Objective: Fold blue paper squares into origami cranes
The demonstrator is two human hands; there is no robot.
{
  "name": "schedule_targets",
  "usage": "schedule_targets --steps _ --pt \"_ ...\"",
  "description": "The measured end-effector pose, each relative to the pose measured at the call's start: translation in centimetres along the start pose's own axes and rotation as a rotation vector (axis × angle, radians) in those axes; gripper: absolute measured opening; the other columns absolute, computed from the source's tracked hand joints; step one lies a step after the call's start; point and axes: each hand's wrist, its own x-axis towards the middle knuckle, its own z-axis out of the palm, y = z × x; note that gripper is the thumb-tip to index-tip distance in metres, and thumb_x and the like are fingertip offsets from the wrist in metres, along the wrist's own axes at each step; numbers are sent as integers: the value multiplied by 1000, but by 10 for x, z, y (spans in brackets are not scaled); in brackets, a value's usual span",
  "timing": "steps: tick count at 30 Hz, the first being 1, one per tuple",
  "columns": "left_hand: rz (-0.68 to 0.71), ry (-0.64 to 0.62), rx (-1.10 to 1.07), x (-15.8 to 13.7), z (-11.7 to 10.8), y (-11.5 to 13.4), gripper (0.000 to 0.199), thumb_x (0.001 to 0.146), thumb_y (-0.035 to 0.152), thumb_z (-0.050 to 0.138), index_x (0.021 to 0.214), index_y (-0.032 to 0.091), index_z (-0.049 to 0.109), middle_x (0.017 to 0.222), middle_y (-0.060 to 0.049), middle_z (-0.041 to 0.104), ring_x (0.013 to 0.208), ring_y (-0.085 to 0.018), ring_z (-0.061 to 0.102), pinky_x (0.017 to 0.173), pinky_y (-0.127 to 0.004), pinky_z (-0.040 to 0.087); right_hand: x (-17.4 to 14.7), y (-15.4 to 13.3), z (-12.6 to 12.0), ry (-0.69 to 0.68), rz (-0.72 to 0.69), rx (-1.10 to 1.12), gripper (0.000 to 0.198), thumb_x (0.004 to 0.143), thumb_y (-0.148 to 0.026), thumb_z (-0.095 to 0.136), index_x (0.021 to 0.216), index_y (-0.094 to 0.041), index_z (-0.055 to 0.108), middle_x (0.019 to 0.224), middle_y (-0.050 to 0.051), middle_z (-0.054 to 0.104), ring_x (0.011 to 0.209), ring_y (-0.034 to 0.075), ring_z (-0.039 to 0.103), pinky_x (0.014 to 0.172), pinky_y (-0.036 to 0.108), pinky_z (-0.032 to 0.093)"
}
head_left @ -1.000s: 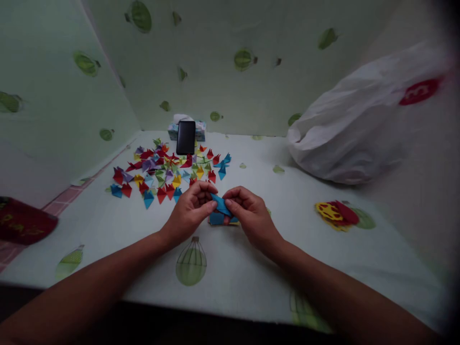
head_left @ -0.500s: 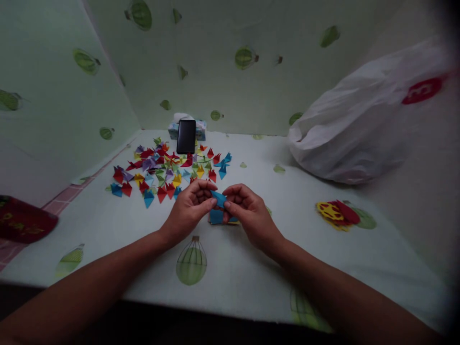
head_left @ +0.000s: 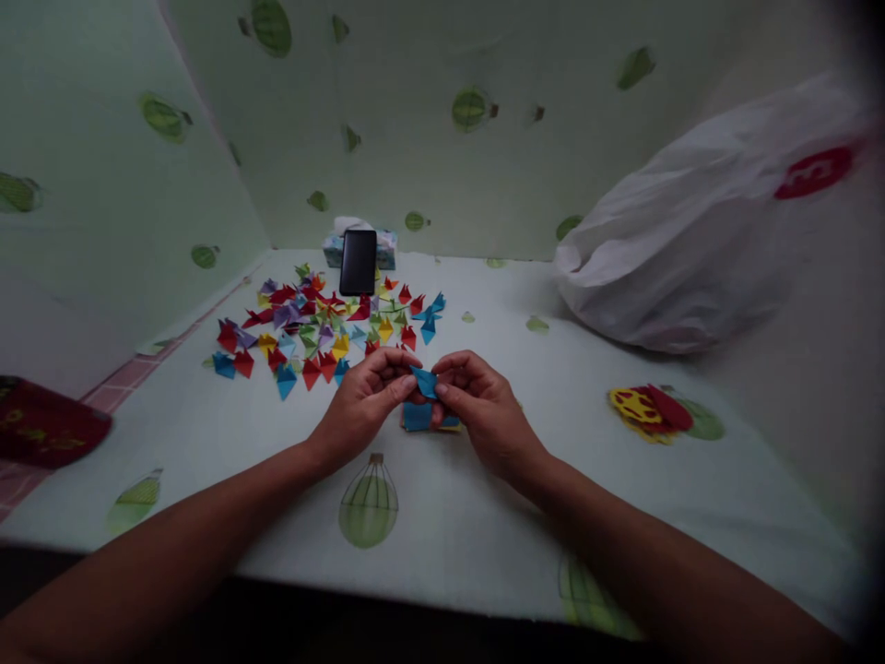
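Note:
Between my two hands is a small folded piece of blue origami paper (head_left: 424,382), held just above the table. My left hand (head_left: 370,392) pinches its left side between thumb and fingers. On the other side, my right hand (head_left: 478,398) is closed on the right end with thumb and index finger. Below them lies a stack of paper squares (head_left: 418,418), blue on top with a yellow edge showing; my fingers partly cover it. Beyond my left hand, several folded paper cranes (head_left: 311,323) in red, blue, yellow, green and purple are spread over the table.
A black phone (head_left: 358,263) leans on a tissue box (head_left: 334,251) at the back. The large white plastic bag (head_left: 684,249) stands at the right rear. Red and yellow cut-out pieces (head_left: 643,410) lie on the right, and a dark red packet (head_left: 52,422) is at the left edge.
The blue paper has shifted slightly to the right and turned, showing more of its pointed shape. My left fingers have moved a little on it; everything else stays put.

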Motion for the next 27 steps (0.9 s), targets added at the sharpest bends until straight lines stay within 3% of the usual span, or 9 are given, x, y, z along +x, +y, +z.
schedule_targets --steps 5,12,16,21,24,27 --pt "-11 -4 -10 0 1 1 22 84 28 72 98 15 62 85 -1 67 75 -12 68 73 -25 56 0 -1 0 -7 36 49 18 78 -23 73 91 -20 61 64 -7 62 52 9 60 57 23 50" --pt "-19 6 59 1 1 4 20 85 32 70 87 16 59 78 1 64 72 -13 65 70 -26 54 -2 -2 1 -75 214 108 21 80 -33 75 89 -19 61 74 -2 69 54 9 62 60 26 54" --pt "25 44 136 0 0 3 19 86 32 69 82 15 60 76 1 62 71 -11 60 68 -24 49 -2 -1 0 -105 233 87 24 85 -40 71 91 -18 64 75 -1 69 55 9 63 61 26 54" --pt "-34 45 224 3 -1 -4 18 86 33 66 88 16 60 76 1 61 67 -11 59 63 -25 49 0 2 -2 -82 262 67 26 86 -44 66 91 -18 63 77 1 68 57 11 62 60 27 52" --pt "-23 132 261 9 -6 -8 17 83 30 67 89 16 61 77 2 60 65 -11 59 63 -25 49 0 1 -3 -102 194 -221 14 90 -33 61 87 -19 61 71 -1 62 60 12 59 61 27 48" --pt "5 225 243 15 -12 -8 15 82 28 67 89 16 61 80 2 60 63 -9 58 63 -24 50 -2 -3 -2 -292 -70 -741 6 84 -13 63 81 -17 65 82 2 64 76 15 58 72 29 44"
